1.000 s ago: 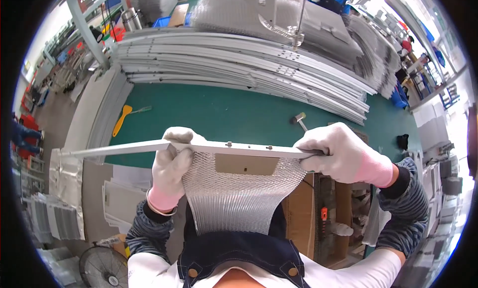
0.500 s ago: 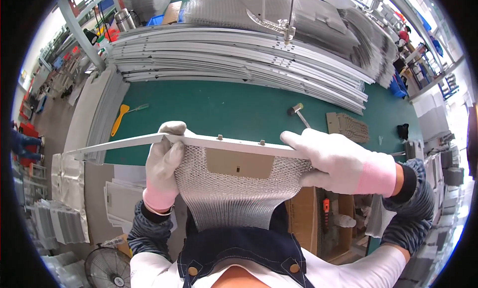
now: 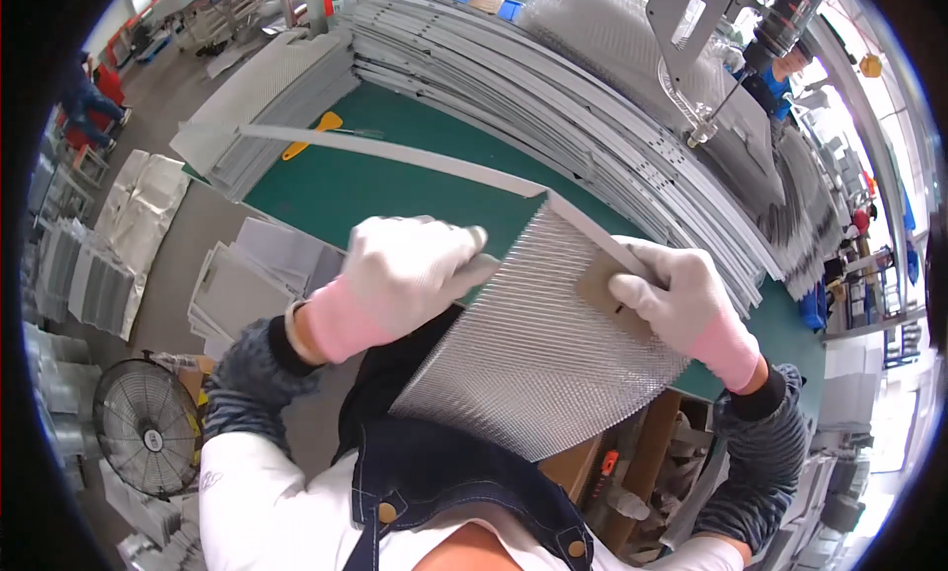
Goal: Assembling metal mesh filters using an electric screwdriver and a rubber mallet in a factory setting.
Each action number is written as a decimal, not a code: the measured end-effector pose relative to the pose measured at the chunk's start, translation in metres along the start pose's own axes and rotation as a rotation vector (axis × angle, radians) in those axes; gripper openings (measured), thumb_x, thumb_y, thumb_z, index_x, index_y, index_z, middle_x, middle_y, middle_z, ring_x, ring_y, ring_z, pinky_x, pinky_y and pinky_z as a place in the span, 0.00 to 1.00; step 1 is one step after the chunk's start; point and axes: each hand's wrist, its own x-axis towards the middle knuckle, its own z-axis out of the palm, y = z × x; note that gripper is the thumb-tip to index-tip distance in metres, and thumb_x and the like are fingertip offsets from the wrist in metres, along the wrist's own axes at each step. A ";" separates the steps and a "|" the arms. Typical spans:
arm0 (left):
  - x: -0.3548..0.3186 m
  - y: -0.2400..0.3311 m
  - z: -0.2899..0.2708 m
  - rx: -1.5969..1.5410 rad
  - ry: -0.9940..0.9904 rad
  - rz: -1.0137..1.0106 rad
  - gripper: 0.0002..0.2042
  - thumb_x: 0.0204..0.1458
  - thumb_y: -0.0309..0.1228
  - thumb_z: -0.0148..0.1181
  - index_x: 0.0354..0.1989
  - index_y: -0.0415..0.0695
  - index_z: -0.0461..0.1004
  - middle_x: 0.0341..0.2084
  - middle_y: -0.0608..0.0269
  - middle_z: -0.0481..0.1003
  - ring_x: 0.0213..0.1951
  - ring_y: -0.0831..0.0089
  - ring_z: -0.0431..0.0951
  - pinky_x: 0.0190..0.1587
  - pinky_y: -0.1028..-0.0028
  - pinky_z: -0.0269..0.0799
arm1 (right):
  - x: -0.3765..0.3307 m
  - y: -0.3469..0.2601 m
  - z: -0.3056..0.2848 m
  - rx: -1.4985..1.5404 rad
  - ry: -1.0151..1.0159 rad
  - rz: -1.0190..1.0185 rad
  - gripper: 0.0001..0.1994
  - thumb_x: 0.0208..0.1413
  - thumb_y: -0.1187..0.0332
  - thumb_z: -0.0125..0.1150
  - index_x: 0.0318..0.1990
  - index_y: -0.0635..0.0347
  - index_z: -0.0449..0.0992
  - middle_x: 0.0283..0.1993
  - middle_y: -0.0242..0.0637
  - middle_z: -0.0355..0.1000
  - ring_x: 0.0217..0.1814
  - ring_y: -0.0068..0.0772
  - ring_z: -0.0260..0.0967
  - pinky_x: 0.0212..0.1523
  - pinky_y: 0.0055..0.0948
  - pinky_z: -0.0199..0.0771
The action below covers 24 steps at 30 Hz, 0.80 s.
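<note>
From the head cam, the thing I'd worry about is support: a silver diamond-pattern metal mesh panel [image 3: 533, 344] sits mid-view, leaning toward 5 o'clock, and only the white-gloved right hand [image 3: 681, 295], at 3 o'clock, clearly has it. Those fingers are clamped over a slim white metal frame strip [image 3: 592, 230] along the mesh's upper right edge, thumb pressed on a flat tan rectangular plate [image 3: 597, 285]. The white-gloved left hand [image 3: 405, 280] is over at 9 o'clock, fingers half curled just beside the mesh's left edge; can't tell if they touch or pinch anything. A long, thin white metal bar [image 3: 395, 156] sticks out from the corner toward 10 o'clock, so my guess is its weight could twist the strip in a one-handed grip, and the mesh edge might pop loose if it isn't seated (can't see whether it is). The far end could also snag the pile of flat grey panels [image 3: 267, 97] at 10 o'clock. Mesh looks thin and floppy, bowing near the dark denim apron [image 3: 464, 472] at 6 o'clock, so a hard squeeze could probably crease it, and raw edges may catch knit gloves. Strip and bar look smooth and straight-edged, plate's matte, and the green tabletop [image 3: 326, 191] looks flat and plain.
</note>
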 end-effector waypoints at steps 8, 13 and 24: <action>0.131 -0.011 -0.012 -0.348 -0.890 -0.011 0.10 0.49 0.32 0.63 0.30 0.37 0.77 0.18 0.63 0.72 0.24 0.77 0.72 0.29 0.74 0.68 | 0.003 0.016 0.000 -0.006 0.081 0.089 0.23 0.54 0.64 0.63 0.55 0.69 0.72 0.33 0.33 0.75 0.36 0.15 0.64 0.42 0.21 0.70; 0.058 -0.030 0.054 -0.758 -0.442 -0.458 0.10 0.50 0.33 0.64 0.30 0.37 0.76 0.20 0.70 0.70 0.25 0.84 0.67 0.29 0.78 0.65 | 0.012 0.045 0.009 0.165 0.195 0.052 0.22 0.54 0.66 0.62 0.55 0.68 0.72 0.33 0.31 0.74 0.34 0.14 0.65 0.40 0.20 0.70; -0.081 -0.055 0.070 -0.896 -0.416 -0.306 0.18 0.57 0.28 0.50 0.53 0.32 0.63 0.45 0.49 0.73 0.49 0.67 0.73 0.54 0.69 0.66 | 0.064 0.056 0.015 0.192 -0.039 0.171 0.21 0.54 0.62 0.62 0.53 0.63 0.75 0.30 0.34 0.76 0.27 0.20 0.68 0.33 0.23 0.72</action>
